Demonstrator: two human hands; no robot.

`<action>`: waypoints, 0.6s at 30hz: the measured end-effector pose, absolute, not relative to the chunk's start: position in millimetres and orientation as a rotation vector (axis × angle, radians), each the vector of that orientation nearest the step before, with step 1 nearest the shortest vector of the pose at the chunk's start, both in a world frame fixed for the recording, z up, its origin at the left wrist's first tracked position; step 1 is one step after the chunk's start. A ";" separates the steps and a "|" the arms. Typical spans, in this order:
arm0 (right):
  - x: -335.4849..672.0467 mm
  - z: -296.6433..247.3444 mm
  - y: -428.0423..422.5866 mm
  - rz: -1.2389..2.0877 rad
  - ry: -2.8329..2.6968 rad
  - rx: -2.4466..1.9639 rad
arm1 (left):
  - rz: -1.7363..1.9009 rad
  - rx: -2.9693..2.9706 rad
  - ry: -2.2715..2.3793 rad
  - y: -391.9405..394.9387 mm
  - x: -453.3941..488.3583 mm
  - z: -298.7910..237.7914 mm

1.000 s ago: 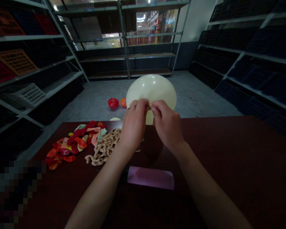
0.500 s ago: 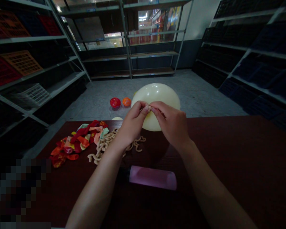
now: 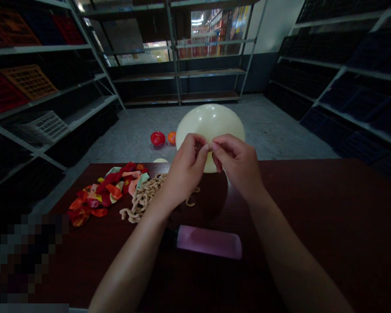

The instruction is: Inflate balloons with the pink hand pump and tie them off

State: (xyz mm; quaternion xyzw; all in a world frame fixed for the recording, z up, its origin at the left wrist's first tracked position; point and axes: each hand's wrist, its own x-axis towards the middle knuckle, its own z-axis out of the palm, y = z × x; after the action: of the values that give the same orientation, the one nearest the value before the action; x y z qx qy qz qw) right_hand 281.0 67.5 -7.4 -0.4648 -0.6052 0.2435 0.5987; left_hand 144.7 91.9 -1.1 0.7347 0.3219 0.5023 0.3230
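A large pale cream balloon (image 3: 211,119), inflated, hangs over the far edge of the table, its neck end toward me. My left hand (image 3: 190,163) is closed in a pinch at that neck, thumb against forefinger. My right hand (image 3: 236,161) pinches the same spot from the other side, the fingertips of both hands nearly touching. The neck itself is mostly hidden behind the fingers. Below my hands lies a pink balloon pump (image 3: 210,242) with a dark end at its left. Beige curled pieces (image 3: 143,198) are heaped beside my left forearm.
Uninflated balloons (image 3: 107,189), red, orange, yellow and mint, lie on the left of the dark brown table (image 3: 313,208). On the floor beyond are a red balloon (image 3: 157,138) and an orange balloon (image 3: 171,138). Metal shelves (image 3: 208,74) with crates line the room.
Both hands and the cream balloon have shifted; the balloon sits slightly higher and covers part of the orange balloon. My right hand has moved a little right, still pinching at the neck.
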 end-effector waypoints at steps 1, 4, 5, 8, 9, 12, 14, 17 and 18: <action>280.8 -5.6 67.1 0.629 -1.349 -1.037 | 1.339 1.917 0.804 90.2 145.2 -0.8; 279.2 -0.2 64.5 0.755 -1.225 -0.958 | 1.401 1.893 0.728 87.2 146.6 -0.3; 278.2 1.2 63.5 0.786 -1.199 -0.941 | 1.430 1.893 0.724 86.7 146.8 -0.2; 274.8 4.0 60.7 0.881 -1.134 -0.888 | 1.533 1.928 0.729 85.3 146.8 0.2; 273.9 4.5 59.9 0.912 -1.114 -0.865 | 1.563 1.960 0.732 84.7 146.4 0.5; 272.0 5.6 58.0 0.973 -1.078 -0.824 | 1.615 2.074 0.751 82.5 145.0 1.4; 270.8 5.8 57.0 0.983 -1.091 -0.833 | 1.639 2.075 0.760 81.9 144.3 1.7; 267.6 5.1 55.2 0.939 -1.163 -0.874 | 1.648 1.906 0.748 84.0 144.3 1.5; 266.2 4.6 54.4 0.896 -1.200 -0.901 | 1.650 1.823 0.736 85.6 144.6 1.3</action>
State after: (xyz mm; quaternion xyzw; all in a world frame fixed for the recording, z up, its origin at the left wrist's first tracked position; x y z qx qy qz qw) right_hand 266.2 54.4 4.6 -0.3954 -0.5263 0.3931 0.6420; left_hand 144.6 85.6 1.3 0.6812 0.2749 0.6165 0.2835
